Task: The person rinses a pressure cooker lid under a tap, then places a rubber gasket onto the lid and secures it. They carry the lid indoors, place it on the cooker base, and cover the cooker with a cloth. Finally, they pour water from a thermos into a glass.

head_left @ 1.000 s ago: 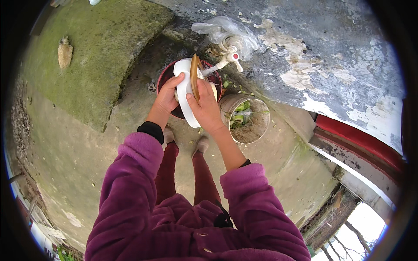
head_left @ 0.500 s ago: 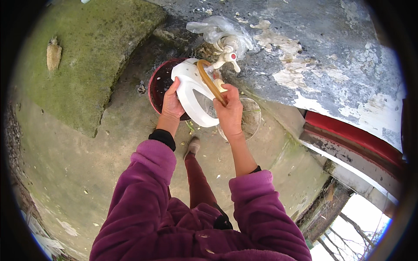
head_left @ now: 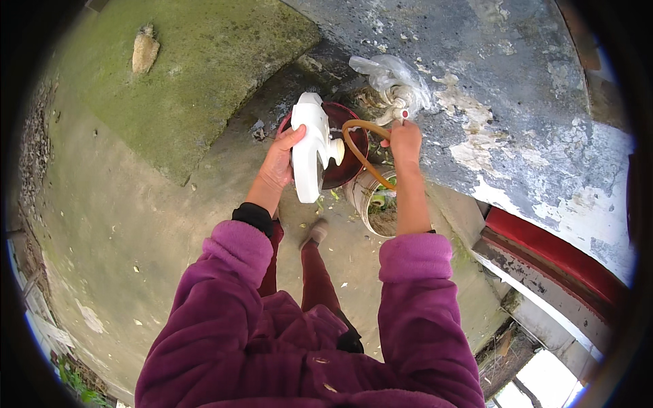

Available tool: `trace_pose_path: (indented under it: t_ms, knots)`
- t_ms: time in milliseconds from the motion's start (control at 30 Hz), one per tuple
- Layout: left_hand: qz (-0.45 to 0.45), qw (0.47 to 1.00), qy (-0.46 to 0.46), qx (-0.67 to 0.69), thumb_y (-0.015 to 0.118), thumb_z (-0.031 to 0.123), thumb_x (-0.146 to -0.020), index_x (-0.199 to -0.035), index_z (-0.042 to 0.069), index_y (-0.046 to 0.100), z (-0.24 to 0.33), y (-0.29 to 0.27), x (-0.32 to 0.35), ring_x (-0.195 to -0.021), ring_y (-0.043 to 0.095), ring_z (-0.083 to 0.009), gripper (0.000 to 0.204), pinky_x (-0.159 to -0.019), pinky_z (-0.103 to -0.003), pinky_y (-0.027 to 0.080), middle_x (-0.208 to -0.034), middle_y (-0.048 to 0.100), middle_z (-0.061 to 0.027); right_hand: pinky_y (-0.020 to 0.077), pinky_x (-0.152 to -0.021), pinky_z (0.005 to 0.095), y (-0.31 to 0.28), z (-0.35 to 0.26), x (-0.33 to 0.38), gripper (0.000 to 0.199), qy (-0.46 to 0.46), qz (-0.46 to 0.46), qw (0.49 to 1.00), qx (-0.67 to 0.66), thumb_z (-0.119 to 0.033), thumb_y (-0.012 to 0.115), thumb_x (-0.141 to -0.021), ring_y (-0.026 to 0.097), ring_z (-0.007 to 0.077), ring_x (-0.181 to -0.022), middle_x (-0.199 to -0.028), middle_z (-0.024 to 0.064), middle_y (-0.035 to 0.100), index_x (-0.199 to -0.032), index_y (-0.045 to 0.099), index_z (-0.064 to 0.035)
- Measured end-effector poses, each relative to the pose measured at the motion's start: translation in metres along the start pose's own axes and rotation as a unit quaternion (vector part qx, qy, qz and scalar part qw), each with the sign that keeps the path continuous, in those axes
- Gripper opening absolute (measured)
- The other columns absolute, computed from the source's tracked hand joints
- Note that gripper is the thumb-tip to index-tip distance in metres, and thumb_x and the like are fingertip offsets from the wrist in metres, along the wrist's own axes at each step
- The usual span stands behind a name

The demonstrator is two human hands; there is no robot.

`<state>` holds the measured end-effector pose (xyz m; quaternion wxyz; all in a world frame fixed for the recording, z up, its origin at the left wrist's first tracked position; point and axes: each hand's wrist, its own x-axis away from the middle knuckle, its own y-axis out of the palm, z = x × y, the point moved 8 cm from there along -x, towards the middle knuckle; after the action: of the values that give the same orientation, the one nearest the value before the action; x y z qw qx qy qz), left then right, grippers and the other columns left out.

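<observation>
My left hand [head_left: 277,160] grips a white plastic thing [head_left: 310,146] with a thick rounded rim and a cream round knob or cap [head_left: 336,151] on its right side; its exact kind is unclear. It is held up over the near left part of a dark red basin [head_left: 348,166]. My right hand [head_left: 406,144] is closed at the handle of a pale tap [head_left: 401,113] with a red dot, and its fingers hide the lever. From the tap a tan rubber hose [head_left: 352,145] loops left, then slants down to a white bucket [head_left: 359,197] below my right wrist.
Clear plastic wrap [head_left: 389,73] covers the pipe by the peeling grey wall [head_left: 490,75]. A mossy concrete slab [head_left: 204,75] rises at the left, with a beige lump [head_left: 145,50] on it. Green scraps lie in the bucket. A red ledge [head_left: 544,258] runs along the right.
My right hand has let go of the hose and moved up to the tap handle. The hose now hangs away from the white thing, which has turned more edge-on in my left hand.
</observation>
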<state>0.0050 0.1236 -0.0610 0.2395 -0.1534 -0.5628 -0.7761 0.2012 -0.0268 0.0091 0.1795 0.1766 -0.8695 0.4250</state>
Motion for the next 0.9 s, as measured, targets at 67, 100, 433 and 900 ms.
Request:
trace_pose_path:
  t_ms: [67, 100, 433, 900]
  knots:
    - [0.001, 1.0, 0.015, -0.013, 0.066, 0.029, -0.086, -0.121, 0.003, 0.055, 0.014, 0.008, 0.019, -0.094, 0.063, -0.0202, 0.045, -0.084, -0.035, 0.051, -0.106, 0.065, -0.0091, 0.0403, -0.041, 0.0294, 0.016, -0.001, 0.005, 0.02, 0.06, 0.021, 0.988, -0.137, -0.012, 0.046, -0.092, 0.062, 0.018, -0.048, -0.074, 0.0146, 0.065, -0.094, 0.053, 0.0062]
    - [0.006, 0.999, 0.028, -0.017, 0.066, 0.028, -0.087, -0.121, 0.003, 0.056, 0.021, 0.011, 0.03, -0.094, 0.063, -0.0197, 0.043, -0.084, -0.035, 0.051, -0.105, 0.065, -0.0086, 0.0347, -0.038, 0.0245, 0.034, -0.003, 0.005, 0.016, 0.093, -0.05, 0.975, -0.196, -0.008, 0.044, -0.092, 0.061, 0.0146, -0.05, -0.073, 0.0119, 0.065, -0.1, 0.051, 0.0039]
    - [0.035, 0.991, 0.124, -0.032, 0.067, 0.031, -0.085, -0.114, 0.001, 0.058, 0.05, 0.037, 0.151, -0.087, 0.065, -0.0187, 0.042, -0.08, -0.034, 0.052, -0.1, 0.066, -0.009, 0.034, -0.04, 0.0218, 0.043, -0.003, 0.039, 0.033, 0.169, -0.108, 0.864, -0.463, -0.033, 0.028, -0.1, 0.06, 0.0118, -0.055, -0.087, 0.0161, 0.068, -0.117, 0.045, -0.0094]
    - [0.141, 0.674, 0.179, -0.703, 0.066, 0.025, -0.066, -0.101, 0.004, 0.061, -0.023, 0.1, 0.382, -0.083, 0.064, -0.0298, 0.04, -0.075, -0.038, 0.049, -0.086, 0.066, -0.0176, 0.0514, -0.059, 0.0316, 0.09, -0.038, 0.356, 0.048, 0.046, -0.604, 0.793, -0.067, -0.054, 0.064, -0.082, 0.062, 0.0194, -0.069, -0.085, 0.0058, 0.064, -0.098, 0.059, -0.0083]
